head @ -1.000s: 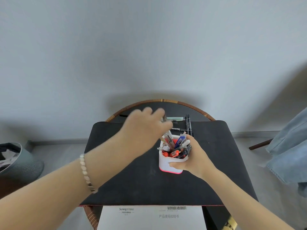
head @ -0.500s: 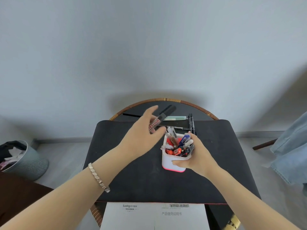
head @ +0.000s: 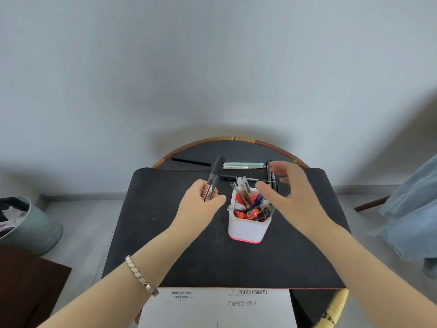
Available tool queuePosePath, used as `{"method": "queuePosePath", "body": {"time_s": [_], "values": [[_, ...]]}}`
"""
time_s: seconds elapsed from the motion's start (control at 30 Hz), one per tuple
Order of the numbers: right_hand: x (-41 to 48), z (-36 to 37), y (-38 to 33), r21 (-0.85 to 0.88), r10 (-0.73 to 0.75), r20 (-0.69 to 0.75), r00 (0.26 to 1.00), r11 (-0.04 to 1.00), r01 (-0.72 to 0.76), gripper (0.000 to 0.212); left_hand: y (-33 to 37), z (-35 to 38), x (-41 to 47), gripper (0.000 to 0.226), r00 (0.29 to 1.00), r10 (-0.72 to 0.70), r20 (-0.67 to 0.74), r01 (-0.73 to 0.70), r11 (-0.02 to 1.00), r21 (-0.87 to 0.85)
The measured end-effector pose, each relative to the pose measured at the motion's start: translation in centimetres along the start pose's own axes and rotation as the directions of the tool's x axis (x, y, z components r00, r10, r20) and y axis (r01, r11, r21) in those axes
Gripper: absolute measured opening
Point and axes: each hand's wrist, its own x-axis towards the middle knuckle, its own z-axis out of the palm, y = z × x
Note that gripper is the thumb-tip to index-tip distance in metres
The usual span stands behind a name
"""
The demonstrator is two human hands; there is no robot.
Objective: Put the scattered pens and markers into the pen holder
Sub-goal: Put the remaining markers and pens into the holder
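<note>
A white pen holder (head: 247, 229) with a pink base stands on the black mat (head: 189, 252), crammed with several pens and markers. My left hand (head: 197, 207) is just left of it, shut on a black marker (head: 214, 177) with a red-and-white label, its cap pointing up and away. My right hand (head: 288, 197) hovers above the holder's right side, fingers spread, holding nothing. Behind the holder lie a black pen (head: 236, 178), a pale green pen (head: 243, 165), two black pens (head: 270, 171) side by side, and a black stick (head: 190, 161) at the far left.
The mat covers a round table with a rattan rim (head: 234, 139) against a grey wall. A white printed booklet (head: 217, 308) lies at the near edge. A grey waste bin (head: 26, 223) stands on the floor at left, denim cloth (head: 411, 204) hangs at right.
My left hand lifted the black marker from the far side and drew it back to the holder's left. My right hand let go of the holder and rose, fingers spreading.
</note>
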Motion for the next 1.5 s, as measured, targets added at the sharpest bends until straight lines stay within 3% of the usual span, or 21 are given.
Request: {"method": "queuePosePath", "body": {"time_s": [0.07,0.17,0.27,0.37,0.5,0.6,0.67,0.83,0.97,1.5], "values": [[0.6,-0.3,-1.9,-0.199,-0.094,0.095,0.991,0.974,0.111,0.020,-0.4,0.6,0.2,0.011,0.998,-0.055,0.015,0.056,0.997,-0.051],[1.0,1.3,-3.2,-0.552,0.007,0.311,0.950,0.815,0.175,0.024,-0.7,1.2,0.3,0.012,0.992,-0.126,0.021,0.128,0.981,-0.149],[1.2,2.8,-3.6,-0.735,-0.015,0.320,0.947,0.627,0.258,0.023,-0.6,1.8,0.8,0.020,0.987,-0.153,0.042,0.159,0.961,-0.225],[1.3,3.7,-3.5,-0.805,-0.029,0.299,0.954,0.530,0.268,0.021,-0.2,2.4,1.1,0.022,0.988,-0.139,0.061,0.150,0.950,-0.275],[1.3,3.0,-2.7,-0.714,-0.120,0.179,0.976,0.667,0.213,0.025,0.1,2.7,1.4,0.020,0.999,-0.013,-0.036,0.004,0.968,-0.250],[1.6,1.2,-2.0,-0.548,-0.174,0.044,0.984,0.819,0.170,0.024,0.6,2.9,1.7,0.023,0.996,0.092,0.003,-0.090,0.976,-0.200],[1.8,0.1,-1.5,-0.491,-0.185,0.013,0.983,0.855,0.168,0.025,0.8,3.1,1.9,0.014,0.988,0.152,-0.001,-0.151,0.982,-0.113],[1.8,-1.1,-1.0,-0.425,-0.215,-0.058,0.975,0.889,0.171,0.025,1.2,3.6,2.1,0.024,0.983,0.184,-0.004,-0.184,0.983,0.003],[2.2,-1.4,-1.0,-0.417,-0.249,-0.085,0.965,0.889,0.192,0.024,1.4,3.8,2.3,0.025,0.984,0.177,0.019,-0.177,0.984,-0.004],[2.4,-1.5,-1.2,-0.560,-0.321,0.054,0.946,0.775,0.295,0.028,1.6,4.4,2.7,0.023,0.981,0.179,0.070,-0.180,0.984,0.008]]}}
